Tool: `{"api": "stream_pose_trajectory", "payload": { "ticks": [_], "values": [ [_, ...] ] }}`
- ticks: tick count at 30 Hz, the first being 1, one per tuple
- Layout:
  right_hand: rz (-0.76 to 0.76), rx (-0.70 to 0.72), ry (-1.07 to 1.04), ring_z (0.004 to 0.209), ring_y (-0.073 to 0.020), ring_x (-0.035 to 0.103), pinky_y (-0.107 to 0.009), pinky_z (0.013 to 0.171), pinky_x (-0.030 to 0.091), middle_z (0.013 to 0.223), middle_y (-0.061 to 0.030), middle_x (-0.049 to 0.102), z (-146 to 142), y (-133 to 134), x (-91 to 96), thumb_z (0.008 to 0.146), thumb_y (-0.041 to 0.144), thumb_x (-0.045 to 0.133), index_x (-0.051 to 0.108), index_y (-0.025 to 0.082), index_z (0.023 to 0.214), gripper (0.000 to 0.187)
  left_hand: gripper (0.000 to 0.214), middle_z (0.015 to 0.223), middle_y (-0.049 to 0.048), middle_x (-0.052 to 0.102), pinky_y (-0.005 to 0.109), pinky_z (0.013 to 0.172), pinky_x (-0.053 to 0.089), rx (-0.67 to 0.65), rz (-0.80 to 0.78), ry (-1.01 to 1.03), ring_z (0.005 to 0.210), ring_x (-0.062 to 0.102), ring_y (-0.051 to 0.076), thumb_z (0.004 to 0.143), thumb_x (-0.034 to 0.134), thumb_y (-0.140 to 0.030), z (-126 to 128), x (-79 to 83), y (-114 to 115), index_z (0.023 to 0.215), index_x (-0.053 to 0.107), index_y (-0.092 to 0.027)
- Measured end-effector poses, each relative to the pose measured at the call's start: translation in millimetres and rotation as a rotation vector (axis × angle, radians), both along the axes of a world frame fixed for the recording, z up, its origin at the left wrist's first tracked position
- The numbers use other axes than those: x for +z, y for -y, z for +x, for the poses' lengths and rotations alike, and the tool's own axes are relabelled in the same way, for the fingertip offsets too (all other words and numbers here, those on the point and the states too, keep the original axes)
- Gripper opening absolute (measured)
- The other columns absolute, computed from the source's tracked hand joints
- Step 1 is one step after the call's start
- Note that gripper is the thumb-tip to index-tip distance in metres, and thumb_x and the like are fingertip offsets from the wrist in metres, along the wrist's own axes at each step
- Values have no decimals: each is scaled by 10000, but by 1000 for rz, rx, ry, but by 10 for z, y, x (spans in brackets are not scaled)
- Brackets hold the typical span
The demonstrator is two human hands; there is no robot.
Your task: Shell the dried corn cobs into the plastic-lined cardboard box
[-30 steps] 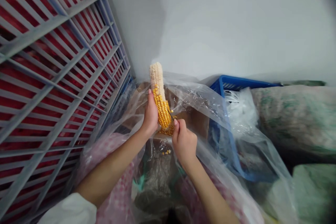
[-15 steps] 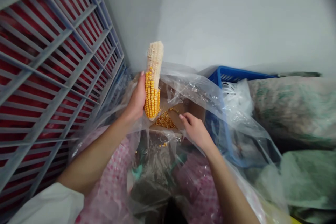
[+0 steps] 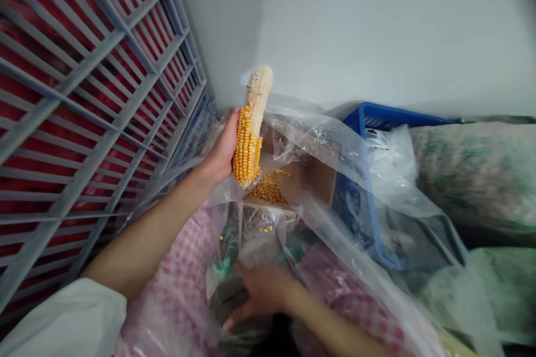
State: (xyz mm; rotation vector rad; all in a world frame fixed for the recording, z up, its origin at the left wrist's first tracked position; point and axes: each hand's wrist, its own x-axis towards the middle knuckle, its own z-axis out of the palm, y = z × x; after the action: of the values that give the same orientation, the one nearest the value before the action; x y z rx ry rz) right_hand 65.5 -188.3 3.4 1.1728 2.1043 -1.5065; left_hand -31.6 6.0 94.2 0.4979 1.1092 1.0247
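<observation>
My left hand (image 3: 226,148) is closed round an ear of corn (image 3: 248,148), held tilted above a cardboard box (image 3: 318,178). The upper part of the ear is a bare pale cob; yellow kernels still cover the lower part. A pile of loose kernels (image 3: 268,189) lies in the box. My right hand (image 3: 263,290) is low, over my lap and near the clear plastic sheet (image 3: 259,242). It is smeared by motion, its thumb and fingers look spread, and nothing shows between them. A few kernels (image 3: 265,229) rest on the plastic in front of the box.
A tall slatted crate (image 3: 113,128) with red contents stands on the left. To the right is a blue plastic basket (image 3: 377,223) holding a white plastic bag (image 3: 391,156). Beyond it lie a filled sack (image 3: 477,173) and a greenish bag (image 3: 502,290). A pale wall (image 3: 377,28) rises behind.
My right hand has moved from beside the box down and left to over my lap, its fingers spreading. My left hand still holds the ear of corn, now leaning slightly more rightward.
</observation>
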Motion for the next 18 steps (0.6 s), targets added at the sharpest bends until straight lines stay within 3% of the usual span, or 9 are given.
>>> {"api": "stream_pose_trajectory", "payload": {
  "ticks": [1,3,5,8,11,14,18],
  "values": [
    [-13,52,47,896,-350,598,-390,703,457,1012,-217,626,-63,73,-17,442,693,623,457,78,1215,1002,398,532,15,581,205,462,445,6,-11,7,537,592,138,790,387,-520,-7,0,-9,791,603,-185],
    [-30,79,38,872,-315,608,-371,705,454,993,-175,642,-149,157,-38,544,692,558,549,118,1118,812,410,508,15,571,205,450,443,7,-26,22,504,582,135,788,388,-520,-21,-1,-29,803,606,-174],
    [-114,104,-53,794,-231,620,-283,634,447,899,-92,672,-203,182,-41,635,655,509,626,174,973,599,413,496,13,567,204,442,442,1,-27,33,474,568,129,791,384,-513,-33,-5,-49,807,609,-168],
    [-249,205,-172,654,-131,590,-186,505,380,785,-13,664,-276,193,-22,663,579,534,638,204,905,459,408,494,9,569,207,437,443,2,-33,40,457,560,126,800,369,-497,-48,-14,-72,810,612,-170],
    [-116,300,-155,642,-132,573,-192,500,345,770,-5,654,-301,187,51,675,460,552,628,209,905,349,406,496,7,572,211,431,442,6,-69,45,451,560,127,795,370,-506,-55,-23,-85,801,611,-179],
    [21,333,-293,665,-112,561,-184,526,327,753,9,641,-175,77,278,736,339,500,619,208,848,210,394,495,2,571,204,436,443,7,-75,49,447,553,118,793,373,-507,-61,-12,-100,782,605,-188],
    [186,113,-446,588,-59,493,-159,521,303,657,38,587,110,-164,807,765,241,480,561,180,751,102,371,480,-9,551,186,432,419,41,24,30,434,524,99,812,351,-482,-72,66,-124,727,579,-202]
  ]
}}
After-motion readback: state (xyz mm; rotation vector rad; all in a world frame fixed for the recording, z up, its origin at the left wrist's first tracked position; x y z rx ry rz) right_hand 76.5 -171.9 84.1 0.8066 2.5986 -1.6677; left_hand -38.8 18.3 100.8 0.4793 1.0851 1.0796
